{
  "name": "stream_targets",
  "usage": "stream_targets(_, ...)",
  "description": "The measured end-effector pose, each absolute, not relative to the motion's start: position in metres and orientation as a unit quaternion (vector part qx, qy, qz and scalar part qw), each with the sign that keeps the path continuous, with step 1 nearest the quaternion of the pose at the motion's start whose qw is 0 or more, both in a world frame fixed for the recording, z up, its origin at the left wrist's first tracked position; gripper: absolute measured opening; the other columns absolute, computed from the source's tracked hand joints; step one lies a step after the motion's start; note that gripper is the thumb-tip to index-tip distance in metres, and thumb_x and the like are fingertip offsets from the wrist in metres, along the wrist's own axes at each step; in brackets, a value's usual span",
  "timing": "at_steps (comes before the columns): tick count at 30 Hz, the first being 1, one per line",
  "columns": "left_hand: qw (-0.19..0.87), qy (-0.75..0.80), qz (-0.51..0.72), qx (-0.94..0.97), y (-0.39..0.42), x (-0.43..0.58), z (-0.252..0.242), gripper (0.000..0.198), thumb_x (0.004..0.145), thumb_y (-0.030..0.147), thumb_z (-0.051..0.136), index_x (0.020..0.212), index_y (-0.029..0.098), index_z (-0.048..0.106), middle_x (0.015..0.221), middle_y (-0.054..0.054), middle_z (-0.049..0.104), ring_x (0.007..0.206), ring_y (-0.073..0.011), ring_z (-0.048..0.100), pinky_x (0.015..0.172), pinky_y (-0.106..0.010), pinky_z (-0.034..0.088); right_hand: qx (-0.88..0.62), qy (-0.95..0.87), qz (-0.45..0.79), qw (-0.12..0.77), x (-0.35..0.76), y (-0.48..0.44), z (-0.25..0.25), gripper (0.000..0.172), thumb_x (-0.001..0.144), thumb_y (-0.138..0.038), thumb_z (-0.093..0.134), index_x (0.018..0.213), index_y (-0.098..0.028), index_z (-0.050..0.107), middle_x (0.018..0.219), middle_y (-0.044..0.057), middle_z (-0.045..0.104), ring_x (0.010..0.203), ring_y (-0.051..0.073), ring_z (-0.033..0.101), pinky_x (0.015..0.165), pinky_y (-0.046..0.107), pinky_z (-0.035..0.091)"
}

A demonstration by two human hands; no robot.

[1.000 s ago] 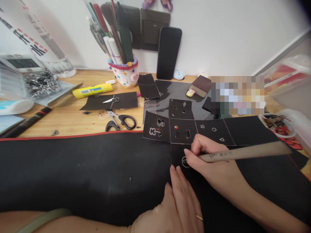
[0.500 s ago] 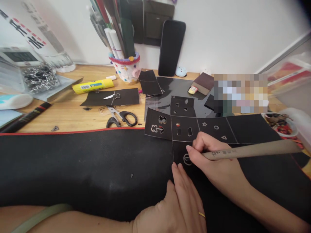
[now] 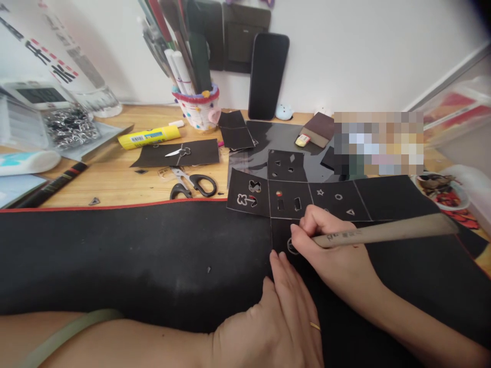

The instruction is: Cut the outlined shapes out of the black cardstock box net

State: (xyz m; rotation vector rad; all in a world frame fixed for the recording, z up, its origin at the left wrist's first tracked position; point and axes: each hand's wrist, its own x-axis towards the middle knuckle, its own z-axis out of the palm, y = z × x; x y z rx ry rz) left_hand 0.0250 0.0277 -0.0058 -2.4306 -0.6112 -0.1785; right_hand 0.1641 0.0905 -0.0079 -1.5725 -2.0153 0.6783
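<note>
A black card point(image 3: 387, 197), cut as an unfolded box with small shape cut-outs, lies on the black mat point(image 3: 115, 260). My right hand point(image 3: 333, 250) is closed on a long wooden-handled tool point(image 3: 383, 232), with its tip at a round outline on the card's lower flap. My left hand point(image 3: 284, 317) lies flat with fingers stretched out. It presses on the card's lower flap just below the tool tip. A ring shows on one of its fingers.
Black-handled scissors point(image 3: 192, 185), a yellow glue stick point(image 3: 148, 137), black paper pieces point(image 3: 180, 153) and a pen cup point(image 3: 197, 105) are on the wooden desk point(image 3: 115, 179). A phone point(image 3: 267, 76) leans on the wall. A box of metal rings point(image 3: 69, 130) sits left; a small dish point(image 3: 441, 189) right.
My right hand and the tool have shifted slightly left and up over the round outline. The left hand stays flat on the card.
</note>
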Motion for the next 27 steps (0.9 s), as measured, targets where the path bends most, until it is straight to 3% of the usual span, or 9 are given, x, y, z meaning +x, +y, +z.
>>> stream_targets(27,0.306,-0.211,-0.049,-0.927,0.0312,0.0232,0.0001,0.042,0.076,0.006,0.024,0.100,-0.002,0.057,0.091,-0.015,0.065,0.082,-0.0197,0.063,0.059,-0.020,0.053,-0.549,-0.756,0.281,0.220,0.1710,0.0930,-0.0049,0.028,0.071,-0.014,0.047,0.054,-0.020,0.026,0.047,-0.006,0.032,0.042,0.007,0.030,0.040,0.021,0.025)
